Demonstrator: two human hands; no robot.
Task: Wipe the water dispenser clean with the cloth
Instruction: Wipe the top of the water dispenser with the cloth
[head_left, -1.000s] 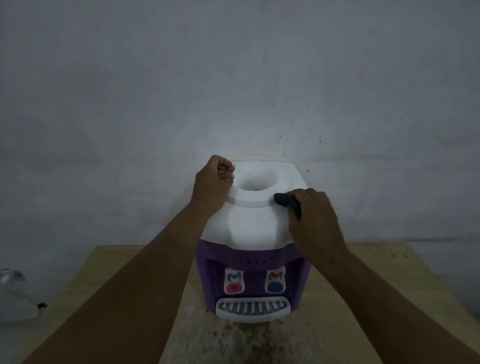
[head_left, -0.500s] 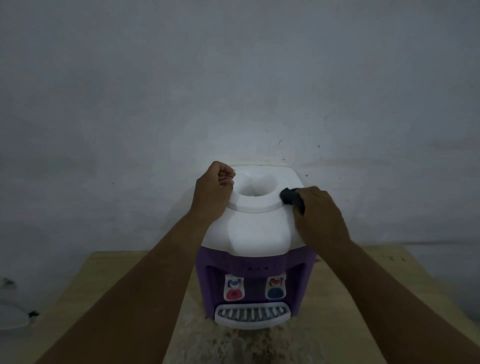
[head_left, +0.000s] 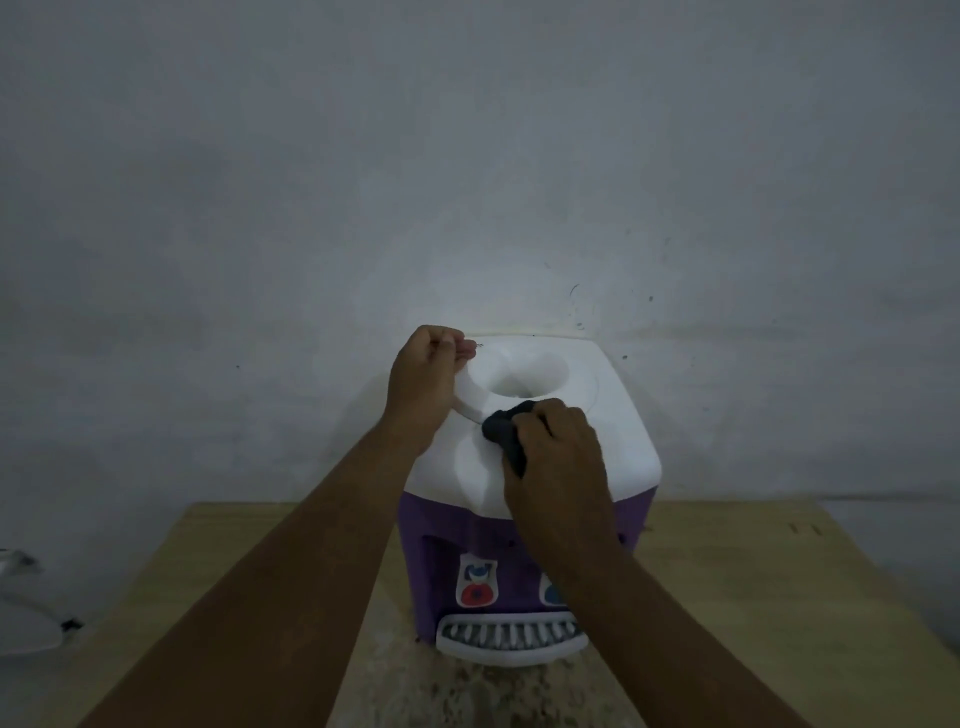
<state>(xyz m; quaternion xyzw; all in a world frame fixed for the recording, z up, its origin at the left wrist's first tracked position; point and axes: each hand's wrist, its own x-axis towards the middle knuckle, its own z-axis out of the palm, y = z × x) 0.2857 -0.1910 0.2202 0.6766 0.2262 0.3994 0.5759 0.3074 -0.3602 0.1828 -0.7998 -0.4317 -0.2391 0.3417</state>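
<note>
A small water dispenser (head_left: 613, 415) with a white top and a purple body stands on a wooden table against the wall. Its top has a round bottle well. My right hand (head_left: 558, 452) is shut on a dark cloth (head_left: 506, 431) and presses it on the front rim of the well. My left hand (head_left: 426, 387) is curled into a fist at the top's left edge and rests against the dispenser. Red and blue tap levers and a white drip tray (head_left: 511, 636) show on the front; my right forearm partly hides the blue lever.
The wooden table (head_left: 753, 597) stretches to both sides of the dispenser. A grey wall (head_left: 467, 156) rises right behind it. A white object (head_left: 26, 618) lies beyond the table's left edge. A speckled patch marks the table in front of the drip tray.
My right hand has slid the cloth leftward, from the right side of the top to the front rim of the well. My left hand stayed at the left edge.
</note>
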